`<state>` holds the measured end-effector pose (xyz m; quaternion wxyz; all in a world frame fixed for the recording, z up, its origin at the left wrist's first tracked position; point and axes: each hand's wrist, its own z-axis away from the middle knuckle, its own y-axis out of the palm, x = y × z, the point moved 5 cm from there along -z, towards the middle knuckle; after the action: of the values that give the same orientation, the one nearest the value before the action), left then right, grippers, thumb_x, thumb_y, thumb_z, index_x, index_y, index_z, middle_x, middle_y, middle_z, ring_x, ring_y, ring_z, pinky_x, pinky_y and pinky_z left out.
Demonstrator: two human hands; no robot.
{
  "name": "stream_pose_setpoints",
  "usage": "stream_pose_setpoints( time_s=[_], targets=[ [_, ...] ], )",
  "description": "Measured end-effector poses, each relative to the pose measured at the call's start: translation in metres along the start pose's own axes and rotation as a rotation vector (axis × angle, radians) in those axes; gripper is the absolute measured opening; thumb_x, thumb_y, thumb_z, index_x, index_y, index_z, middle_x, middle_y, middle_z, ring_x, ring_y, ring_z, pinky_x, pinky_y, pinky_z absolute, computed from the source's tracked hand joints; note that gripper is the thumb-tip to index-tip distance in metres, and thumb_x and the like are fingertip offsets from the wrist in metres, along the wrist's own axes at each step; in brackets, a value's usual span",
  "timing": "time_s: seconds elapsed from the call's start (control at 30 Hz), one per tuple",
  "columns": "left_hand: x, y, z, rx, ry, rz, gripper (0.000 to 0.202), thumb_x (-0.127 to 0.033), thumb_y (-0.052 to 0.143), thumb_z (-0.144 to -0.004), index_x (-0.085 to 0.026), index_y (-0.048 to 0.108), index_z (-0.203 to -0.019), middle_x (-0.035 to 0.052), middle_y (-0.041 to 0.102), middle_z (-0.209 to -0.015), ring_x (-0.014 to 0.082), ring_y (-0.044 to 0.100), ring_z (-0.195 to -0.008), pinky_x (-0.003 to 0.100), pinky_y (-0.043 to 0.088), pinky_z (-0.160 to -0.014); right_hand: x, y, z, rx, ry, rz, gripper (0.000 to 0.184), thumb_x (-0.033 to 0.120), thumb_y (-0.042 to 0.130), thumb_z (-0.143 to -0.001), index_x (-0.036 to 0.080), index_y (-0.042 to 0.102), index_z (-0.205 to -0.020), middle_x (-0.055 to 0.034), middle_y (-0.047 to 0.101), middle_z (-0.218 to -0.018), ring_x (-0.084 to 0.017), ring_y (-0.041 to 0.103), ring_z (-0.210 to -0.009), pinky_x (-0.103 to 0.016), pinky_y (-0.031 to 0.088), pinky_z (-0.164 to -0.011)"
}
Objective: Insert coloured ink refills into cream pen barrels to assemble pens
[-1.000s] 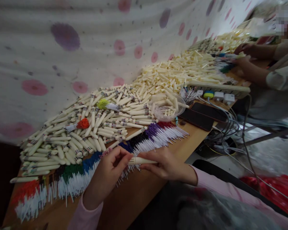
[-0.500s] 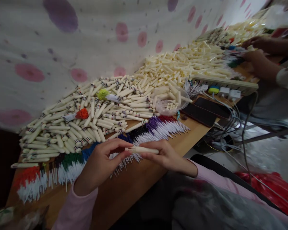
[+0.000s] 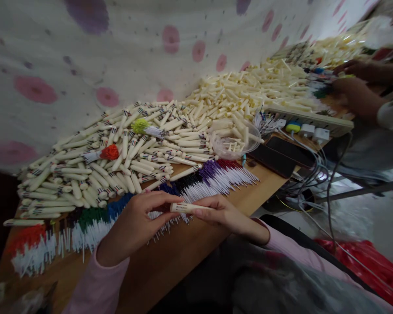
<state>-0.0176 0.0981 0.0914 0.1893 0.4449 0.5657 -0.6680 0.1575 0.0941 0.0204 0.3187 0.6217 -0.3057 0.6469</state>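
Observation:
Over the table's front edge I hold an ivory multicolour pen barrel (image 3: 187, 208) lengthwise between both hands. Thumb and fingers of my right hand (image 3: 227, 214) close round its right part. My left hand (image 3: 136, 222) pinches at its left end, with the fingertips on either side. Small dark and reddish marks show along the barrel near that end. Just beyond my hands lie rows of white pen refills (image 3: 201, 188) with coloured ends in purple, black, blue, green and orange. Behind them is a heap of ivory pens (image 3: 94, 179) with coloured sliders.
A clear plastic bowl (image 3: 237, 146) holds ivory parts. Beside it lie dark phones (image 3: 275, 157) and a power strip (image 3: 334, 123) with chargers and cables. Empty-looking barrels (image 3: 242, 91) are heaped behind. At the right, another person's hands (image 3: 355, 83) work over small parts.
The barrel in my hands has turned about its length, and its left end now looks blunt and closed where separate prongs showed before. The view has shifted slightly.

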Motion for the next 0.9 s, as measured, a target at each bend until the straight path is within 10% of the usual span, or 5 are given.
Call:
stream_pose_setpoints(
  time_s=[0.2,0.37,0.57,0.77,0.9],
  targets=[
    [0.014,0.008,-0.001,0.102,-0.225,0.148,0.032,-0.044,0.054,-0.092,-0.019,0.074,-0.096,0.0006,0.070,-0.070,0.0137,0.066,-0.059,0.023,0.055,-0.056,0.012,-0.010,0.003,-0.204,-0.331,0.384,0.033,0.037,0.065,-0.092,0.014,0.073,-0.114,-0.0042,0.070,-0.076,-0.011,0.054,-0.063,-0.023,0.040,-0.059],
    [0.011,0.005,-0.002,-0.010,-0.152,0.094,0.019,-0.034,0.071,-0.081,-0.022,0.075,-0.095,0.0030,0.075,-0.097,0.0165,0.071,-0.086,0.024,0.057,-0.075,0.001,-0.006,-0.001,-0.024,-0.089,0.096,0.033,0.039,0.061,-0.095,0.013,0.074,-0.110,-0.0013,0.067,-0.073,-0.010,0.050,-0.058,-0.020,0.037,-0.052],
    [0.027,0.021,-0.002,0.135,-0.285,0.128,0.033,-0.047,0.061,-0.087,-0.020,0.072,-0.102,0.0028,0.075,-0.083,0.0173,0.070,-0.071,0.026,0.056,-0.064,0.008,-0.014,0.004,-0.212,-0.343,0.394,0.031,0.034,0.066,-0.091,0.015,0.073,-0.116,-0.0052,0.071,-0.079,-0.013,0.056,-0.066,-0.024,0.041,-0.062],
    [0.010,0.021,-0.002,0.012,-0.053,-0.090,0.020,-0.033,0.062,-0.089,-0.022,0.075,-0.100,0.0030,0.077,-0.096,0.0184,0.069,-0.087,0.027,0.051,-0.077,0.000,-0.011,0.006,0.057,0.026,-0.028,0.028,0.039,0.064,-0.091,0.016,0.074,-0.102,0.0007,0.064,-0.073,-0.012,0.053,-0.063,-0.022,0.040,-0.059],
    [0.003,0.031,-0.004,0.019,-0.070,0.003,0.016,-0.024,0.060,-0.088,-0.018,0.072,-0.097,0.0048,0.073,-0.092,0.0173,0.065,-0.083,0.028,0.048,-0.076,-0.003,-0.016,0.011,-0.002,-0.046,0.175,0.026,0.039,0.058,-0.094,0.020,0.069,-0.107,-0.0041,0.071,-0.097,-0.019,0.064,-0.087,-0.027,0.049,-0.076]
  ],
)
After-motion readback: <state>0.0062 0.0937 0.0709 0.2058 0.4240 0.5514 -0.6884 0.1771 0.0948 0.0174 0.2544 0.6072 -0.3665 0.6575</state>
